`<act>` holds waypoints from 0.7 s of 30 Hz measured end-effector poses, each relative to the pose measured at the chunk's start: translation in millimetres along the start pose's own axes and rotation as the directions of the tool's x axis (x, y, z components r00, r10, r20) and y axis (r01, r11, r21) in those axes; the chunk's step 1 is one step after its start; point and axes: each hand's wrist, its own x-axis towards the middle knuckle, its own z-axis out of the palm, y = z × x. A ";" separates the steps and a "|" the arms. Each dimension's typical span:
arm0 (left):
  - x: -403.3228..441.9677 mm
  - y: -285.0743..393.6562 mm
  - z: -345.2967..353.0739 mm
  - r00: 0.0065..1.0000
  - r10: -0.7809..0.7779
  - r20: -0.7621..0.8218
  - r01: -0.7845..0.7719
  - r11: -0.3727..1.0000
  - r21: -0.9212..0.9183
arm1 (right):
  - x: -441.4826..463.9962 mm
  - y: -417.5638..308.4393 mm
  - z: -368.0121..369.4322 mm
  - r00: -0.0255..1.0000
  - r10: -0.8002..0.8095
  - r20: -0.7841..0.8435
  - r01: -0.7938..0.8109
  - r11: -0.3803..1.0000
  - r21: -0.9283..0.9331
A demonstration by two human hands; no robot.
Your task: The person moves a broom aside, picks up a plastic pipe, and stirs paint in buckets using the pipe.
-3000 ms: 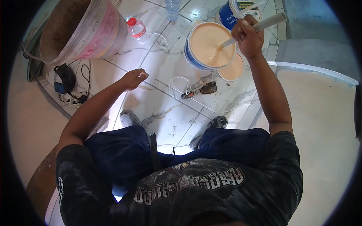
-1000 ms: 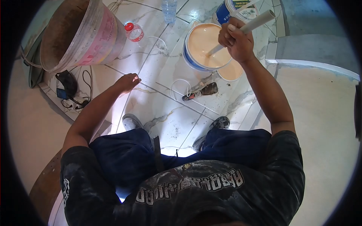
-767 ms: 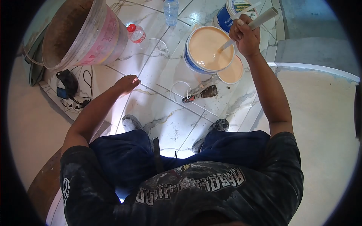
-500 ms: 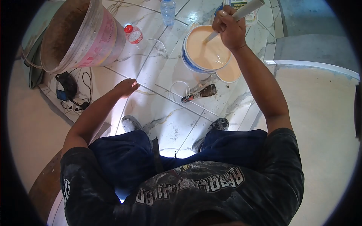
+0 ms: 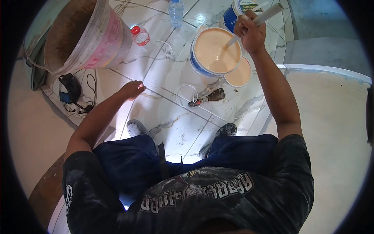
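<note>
My right hand (image 5: 252, 33) is wrapped round a pale pipe (image 5: 269, 15), whose lower end dips into the peach liquid in a blue and white bucket (image 5: 200, 67). Partly under that bucket's right side lies a round lid (image 5: 239, 73) coated in the same peach colour. A dirty scraper (image 5: 208, 97) rests on the tiles below the bucket, beside a thin white ring (image 5: 187, 93). My left hand (image 5: 132, 90) hangs over the floor at the left, its fingers loosely curled; whether it holds anything is hidden.
A large pinkish bucket (image 5: 105, 43) leans at the upper left, near a black device with cables (image 5: 71, 86). A red-capped bottle (image 5: 141, 36) and a clear bottle (image 5: 176, 15) stand further back. Another blue and white bucket (image 5: 230, 17) is behind my right hand. A raised edge (image 5: 327, 68) runs at the right.
My right hand and the pipe have swung back and forth, and the pipe's lower end has shifted within the peach liquid. My left hand has dropped slightly lower.
</note>
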 end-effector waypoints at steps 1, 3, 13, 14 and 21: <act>-0.7 -2.1 2.0 1.000 -0.002 0.009 0.002 1.000 0.011 | 5.6 1.9 2.7 0.999 -0.007 -0.036 0.009 0.999 0.043; -2.8 -5.1 5.3 1.000 -0.006 0.019 0.006 1.000 0.012 | 11.4 5.7 10.7 0.999 -0.016 -0.033 0.018 0.998 0.055; 7.4 3.6 -2.4 0.999 0.035 -0.029 -0.036 0.999 -0.028 | -20.2 1.5 15.6 0.978 0.139 0.158 -0.167 0.970 0.178; 9.3 1.6 -1.2 0.997 0.054 -0.049 -0.056 0.998 -0.030 | -21.5 0.2 10.9 0.977 0.141 0.158 -0.162 0.978 0.135; 1.1 1.9 -0.1 0.999 -0.007 0.033 0.006 1.000 0.029 | 3.8 4.3 3.4 1.000 -0.003 -0.001 0.003 1.000 0.000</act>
